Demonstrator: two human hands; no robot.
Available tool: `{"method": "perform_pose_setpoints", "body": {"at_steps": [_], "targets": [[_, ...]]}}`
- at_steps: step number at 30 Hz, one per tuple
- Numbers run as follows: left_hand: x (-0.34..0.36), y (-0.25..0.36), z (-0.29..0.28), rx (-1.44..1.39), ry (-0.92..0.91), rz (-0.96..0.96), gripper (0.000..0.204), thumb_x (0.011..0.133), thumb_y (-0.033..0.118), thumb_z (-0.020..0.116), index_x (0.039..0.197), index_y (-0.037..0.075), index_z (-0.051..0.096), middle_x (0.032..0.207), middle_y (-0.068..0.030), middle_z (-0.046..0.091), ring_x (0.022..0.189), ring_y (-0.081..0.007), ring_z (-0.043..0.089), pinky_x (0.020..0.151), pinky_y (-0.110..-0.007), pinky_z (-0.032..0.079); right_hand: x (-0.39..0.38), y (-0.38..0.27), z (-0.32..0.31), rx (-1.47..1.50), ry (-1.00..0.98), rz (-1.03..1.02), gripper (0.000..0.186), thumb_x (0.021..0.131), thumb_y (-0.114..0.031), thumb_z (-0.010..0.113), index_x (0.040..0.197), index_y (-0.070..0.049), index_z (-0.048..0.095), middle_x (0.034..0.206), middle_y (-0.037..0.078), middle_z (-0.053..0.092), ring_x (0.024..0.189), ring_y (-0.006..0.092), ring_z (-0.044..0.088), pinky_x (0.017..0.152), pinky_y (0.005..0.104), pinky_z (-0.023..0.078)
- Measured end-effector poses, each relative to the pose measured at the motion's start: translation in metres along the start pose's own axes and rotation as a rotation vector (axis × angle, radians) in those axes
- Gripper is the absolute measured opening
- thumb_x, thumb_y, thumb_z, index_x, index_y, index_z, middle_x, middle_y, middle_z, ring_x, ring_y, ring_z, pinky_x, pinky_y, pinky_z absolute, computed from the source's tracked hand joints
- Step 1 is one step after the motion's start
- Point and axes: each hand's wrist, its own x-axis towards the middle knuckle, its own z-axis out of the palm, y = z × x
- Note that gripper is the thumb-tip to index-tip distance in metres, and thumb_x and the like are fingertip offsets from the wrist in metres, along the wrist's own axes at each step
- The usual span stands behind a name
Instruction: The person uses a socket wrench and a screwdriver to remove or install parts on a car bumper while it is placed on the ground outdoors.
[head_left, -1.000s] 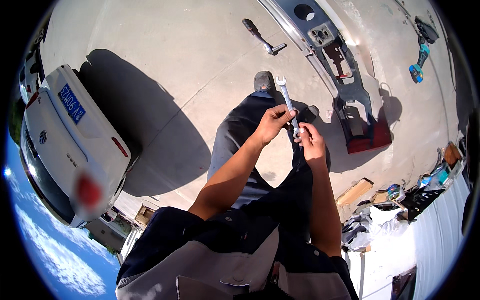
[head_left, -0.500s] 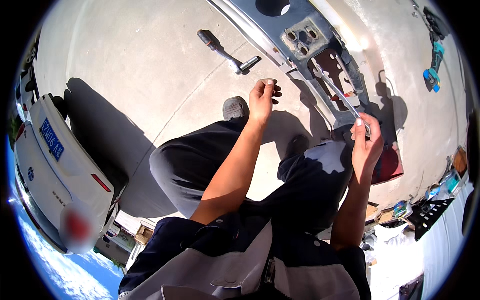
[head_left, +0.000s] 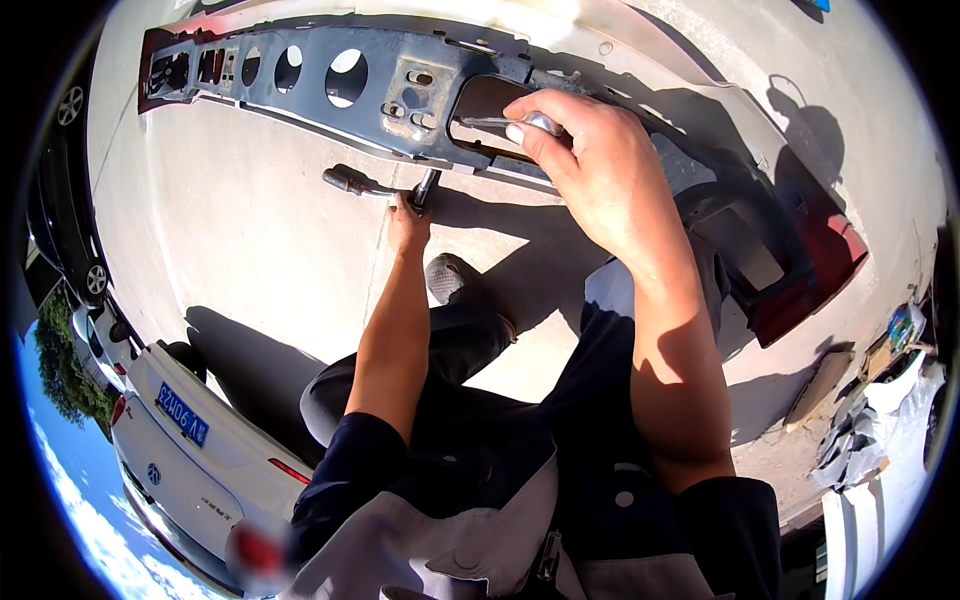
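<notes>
Newly at ratchet (head_left: 372,190): left hand (head_left: 409,226), fingers' grip unclear. Right hand (head_left: 605,160): fingers clenched on wrench (head_left: 488,122), over bumper beam (head_left: 316,75); both hands at tools.

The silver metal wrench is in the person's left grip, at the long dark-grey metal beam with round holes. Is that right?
No, the silver metal wrench is in the person's right grip, as the head view shows. It is at the long dark-grey metal beam with round holes, like you said.
</notes>
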Motion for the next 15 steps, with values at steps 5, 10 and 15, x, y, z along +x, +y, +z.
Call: {"method": "perform_pose_setpoints", "body": {"at_steps": [5,10,15], "targets": [[0.01,-0.006,-0.009,0.047,-0.006,0.027,0.046,0.073,0.031,0.076,0.112,0.019,0.055,0.102,-0.013,0.062,0.097,-0.0342,0.062,0.082,-0.046,0.05,-0.001,0.01,-0.013,0.099,0.03,-0.038,0.017,0.091,-0.016,0.063,0.103,-0.005,0.065,0.083,0.016,0.067,0.069,0.0319,0.063,0.064,0.0386,0.048],[-0.011,0.029,-0.033,-0.198,0.207,0.041,0.04,0.076,0.033,0.074,0.107,0.015,0.056,0.09,-0.0108,0.068,0.083,-0.0334,0.066,0.074,-0.045,0.05,-0.01,0.032,0.007,0.101,0.057,0.012,0.016,0.091,-0.018,0.062,0.101,-0.005,0.065,0.082,0.017,0.067,0.077,0.0339,0.065,0.07,0.0413,0.05],[-0.036,0.045,-0.068,-0.208,0.411,0.114,0.042,0.076,0.035,0.077,0.11,0.016,0.063,0.086,-0.0086,0.069,0.077,-0.0278,0.066,0.072,-0.04,0.05,0.002,0.033,0.012,0.136,0.057,-0.05,0.017,0.092,-0.02,0.06,0.1,-0.006,0.067,0.079,0.016,0.068,0.076,0.0318,0.066,0.071,0.0406,0.05]]}}
